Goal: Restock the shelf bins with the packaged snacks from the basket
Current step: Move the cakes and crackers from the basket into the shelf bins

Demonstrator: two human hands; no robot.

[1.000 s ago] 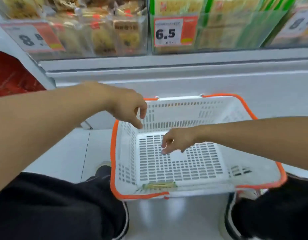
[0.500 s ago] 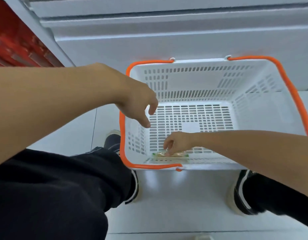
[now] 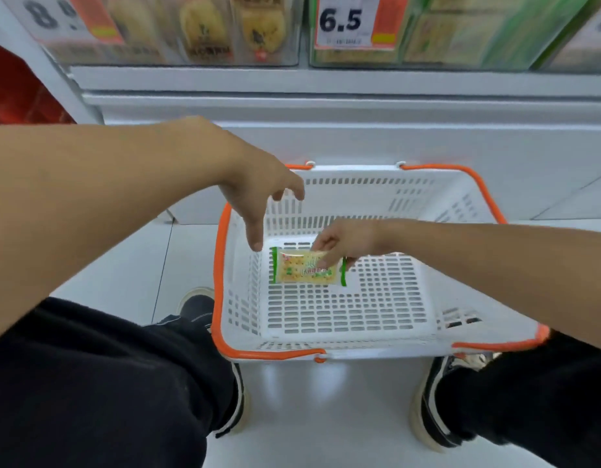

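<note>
A glossy white floor (image 3: 326, 417) reflects overhead light in soft patches. A white shelf base (image 3: 360, 130) runs across behind, and a price tag (image 3: 348, 20) above it reads 6.5. A red display (image 3: 19, 92) sits at the left.

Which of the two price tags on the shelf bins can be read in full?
The price tag on the green-packaged bin, reading 6.5. The other tag, on the left bin, is cut off after an 8.
</note>
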